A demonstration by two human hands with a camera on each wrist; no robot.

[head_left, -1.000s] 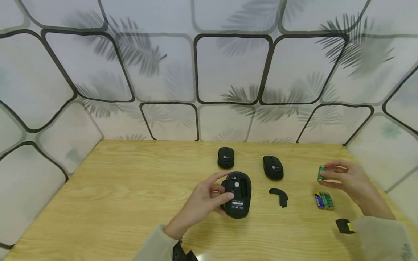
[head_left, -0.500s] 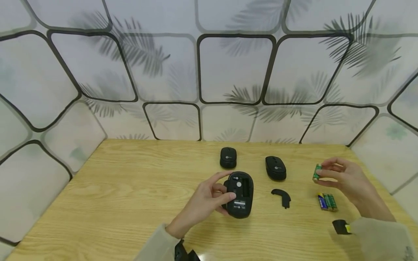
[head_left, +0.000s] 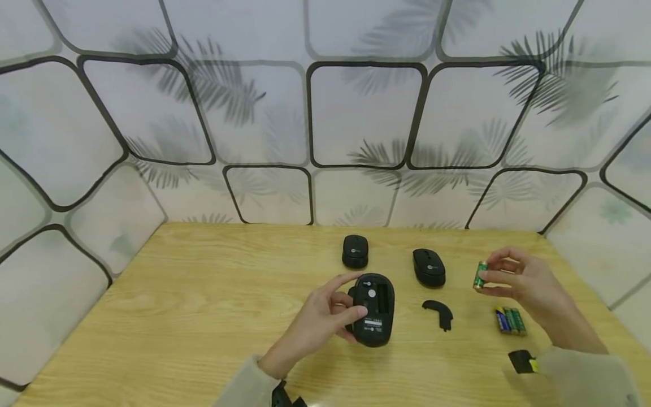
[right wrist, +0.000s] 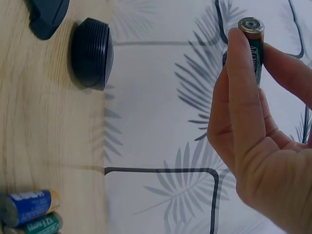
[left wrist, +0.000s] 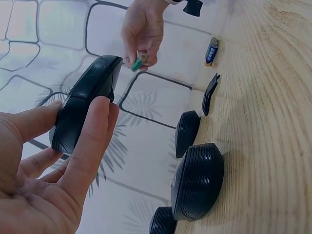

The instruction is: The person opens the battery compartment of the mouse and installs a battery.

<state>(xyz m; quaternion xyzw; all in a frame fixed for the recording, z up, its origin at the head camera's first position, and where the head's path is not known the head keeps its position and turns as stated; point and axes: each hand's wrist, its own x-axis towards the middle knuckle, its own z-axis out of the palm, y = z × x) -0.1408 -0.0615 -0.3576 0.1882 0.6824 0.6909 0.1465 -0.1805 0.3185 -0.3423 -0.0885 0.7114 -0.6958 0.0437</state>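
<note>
My left hand (head_left: 322,314) holds a black computer mouse (head_left: 380,330) with its underside turned up and its long battery slot uncovered. The thumb lies across the underside and the other fingers support the left side. To the right, my right hand (head_left: 526,288) pinches a green battery (head_left: 480,275) between thumb and fingertips, raised above the table. In the right wrist view the flat end of that battery (right wrist: 251,25) points up. A curved black battery cover (head_left: 440,314) lies on the table between the hands. Below the right hand rest several batteries (head_left: 510,321), one blue and yellow, the others green.
Two more black mice stand toward the back of the wooden table (head_left: 203,305), one mouse (head_left: 355,251) near the middle and another mouse (head_left: 429,268) farther right. A patterned cloth wall (head_left: 356,113) encloses the back and sides.
My right hand has moved left with the green battery, toward the mouse, and the battery's tilt has changed a little. My left hand keeps its hold on the mouse in about the same place.
</note>
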